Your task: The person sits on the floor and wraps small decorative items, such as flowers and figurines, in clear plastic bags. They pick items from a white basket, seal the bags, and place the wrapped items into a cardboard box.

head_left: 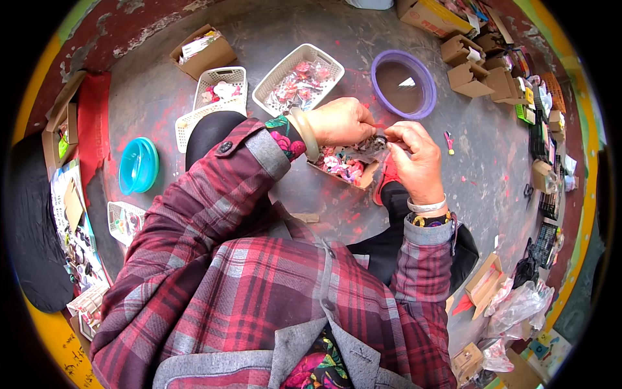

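Note:
Both hands meet in front of me over a small cardboard box [368, 176] filled with pink, red and white small pieces [345, 167]. Between them hangs a small clear plastic bag [370, 148] with dark bits showing in it. My left hand [338, 122] comes from the left, its fingers closed in a pinch at the bag's upper edge. My right hand [418, 161] pinches the bag's right side between thumb and fingers. The exact contents of the bag are too small to make out.
A white basket [258, 97] of bagged red pieces and a smaller white basket [241, 72] stand beyond my left arm. A purple basin [433, 84] holds dark water. Teal bowls [138, 166] sit left. Pink-handled scissors [449, 142] lie right; cardboard boxes [470, 79] line the right wall.

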### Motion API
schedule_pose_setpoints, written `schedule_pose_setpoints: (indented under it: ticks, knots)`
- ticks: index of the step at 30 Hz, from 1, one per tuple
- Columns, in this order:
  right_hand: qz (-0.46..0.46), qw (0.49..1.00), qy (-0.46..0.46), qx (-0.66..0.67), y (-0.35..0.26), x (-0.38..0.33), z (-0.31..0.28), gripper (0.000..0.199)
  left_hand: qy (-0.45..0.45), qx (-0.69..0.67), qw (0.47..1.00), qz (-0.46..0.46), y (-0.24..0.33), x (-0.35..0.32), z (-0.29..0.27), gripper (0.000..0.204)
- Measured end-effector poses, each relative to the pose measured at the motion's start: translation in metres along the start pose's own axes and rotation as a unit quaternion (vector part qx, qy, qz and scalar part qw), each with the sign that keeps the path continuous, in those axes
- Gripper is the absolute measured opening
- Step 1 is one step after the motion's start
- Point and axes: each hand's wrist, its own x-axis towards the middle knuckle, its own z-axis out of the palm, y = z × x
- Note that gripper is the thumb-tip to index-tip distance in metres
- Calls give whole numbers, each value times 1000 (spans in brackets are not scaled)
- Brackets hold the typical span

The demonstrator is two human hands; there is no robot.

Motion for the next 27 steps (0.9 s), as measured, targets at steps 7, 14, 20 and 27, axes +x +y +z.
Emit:
schedule_pose_setpoints:
  ticks: [7,14,20,27]
  knots:
    - [-101,982,18,-157,-6,5,-4,27,9,-133,991,-15,0,-2,-1,24]
    - [-85,983,-20,-159,3,3,-2,29,6,-107,994,8,2,-2,-4,24]
    - [-87,985,-12,-151,0,4,0,33,6,-129,992,2,3,-3,-3,24]
    - [-34,997,-39,-54,5,3,-2,39,-9,-154,988,-10,-1,-2,-2,25]
